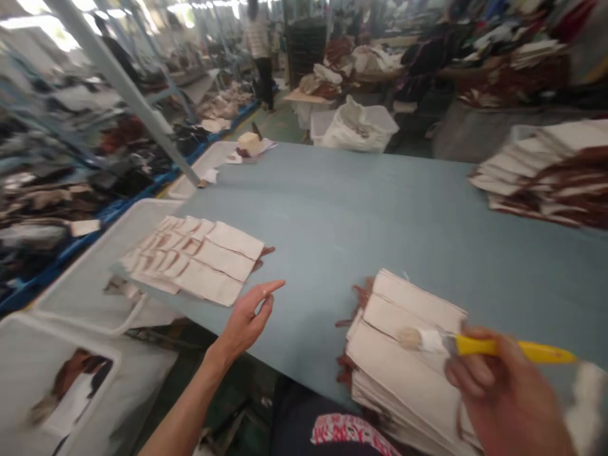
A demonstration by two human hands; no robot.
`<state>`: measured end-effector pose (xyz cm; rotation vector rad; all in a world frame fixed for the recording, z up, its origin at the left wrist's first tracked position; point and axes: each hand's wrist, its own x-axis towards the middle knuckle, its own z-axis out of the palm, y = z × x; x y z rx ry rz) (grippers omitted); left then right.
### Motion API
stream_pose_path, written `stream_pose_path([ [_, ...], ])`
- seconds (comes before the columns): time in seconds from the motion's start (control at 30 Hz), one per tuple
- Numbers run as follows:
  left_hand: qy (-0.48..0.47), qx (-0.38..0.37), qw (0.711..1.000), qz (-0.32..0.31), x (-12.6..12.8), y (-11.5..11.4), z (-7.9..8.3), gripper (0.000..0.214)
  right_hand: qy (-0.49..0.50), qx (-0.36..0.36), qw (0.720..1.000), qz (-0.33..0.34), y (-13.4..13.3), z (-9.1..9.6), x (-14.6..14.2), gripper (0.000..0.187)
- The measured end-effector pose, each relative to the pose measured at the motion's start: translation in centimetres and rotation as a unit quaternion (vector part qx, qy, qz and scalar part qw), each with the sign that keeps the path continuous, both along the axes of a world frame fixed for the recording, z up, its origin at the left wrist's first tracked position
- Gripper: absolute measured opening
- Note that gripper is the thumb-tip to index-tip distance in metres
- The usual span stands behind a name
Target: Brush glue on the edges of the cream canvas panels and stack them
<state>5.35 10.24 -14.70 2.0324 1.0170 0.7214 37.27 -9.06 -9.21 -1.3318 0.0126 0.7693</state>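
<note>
My right hand (503,380) is closed around the yellow handle of a paintbrush (477,345). The bristles point left, over a thick stack of cream fabric pieces with brown edges (408,329); whether they touch it I cannot tell. My left hand (251,313) is above the table's near edge with its index finger stretched out and the thumb apart, holding nothing. Just beyond and left of it, a second group of cream pieces (223,253) lies overlapped in rows, with brown strips sticking out at the right.
The blue-grey table (332,202) carries a large pile of cream and brown pieces (546,168) at its far right. A pale block (250,142) sits at the far left corner, near a slanted metal post (128,88). White bins (90,272) stand along the left side. A person (261,50) is in the background.
</note>
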Motion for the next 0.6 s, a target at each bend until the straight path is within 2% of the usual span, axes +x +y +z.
stream_pose_path([
  [0.1,0.016,-0.035,0.998,-0.041,5.0,-2.8,-2.0,0.034,-0.037,0.029,0.997,-0.053,-2.3,0.4,1.8,0.045],
  [0.2,0.057,-0.04,0.994,-0.086,10.1,-5.6,-4.7,0.03,-0.06,0.024,0.993,-0.104,-5.9,0.2,4.4,0.046],
  [0.33,0.114,0.021,0.988,-0.098,16.3,-6.8,-7.2,0.029,-0.042,-0.008,0.985,-0.168,-11.9,-1.0,7.7,0.039],
  [0.43,0.151,0.094,0.975,-0.131,21.0,-6.8,-7.3,0.035,-0.033,-0.03,0.976,-0.213,-15.3,-1.7,9.4,0.038],
  [0.47,0.157,0.119,0.966,-0.169,22.7,-7.2,-7.0,0.036,-0.03,-0.035,0.974,-0.223,-16.2,-1.8,9.7,0.039],
  [0.53,0.159,0.164,0.93,-0.287,26.3,-8.4,-6.4,0.039,-0.024,-0.038,0.971,-0.236,-17.6,-1.8,10.4,0.041],
  [0.6,0.16,0.204,0.867,-0.425,29.5,-10.0,-5.9,0.043,-0.018,-0.034,0.968,-0.248,-18.9,-1.7,10.8,0.045],
])
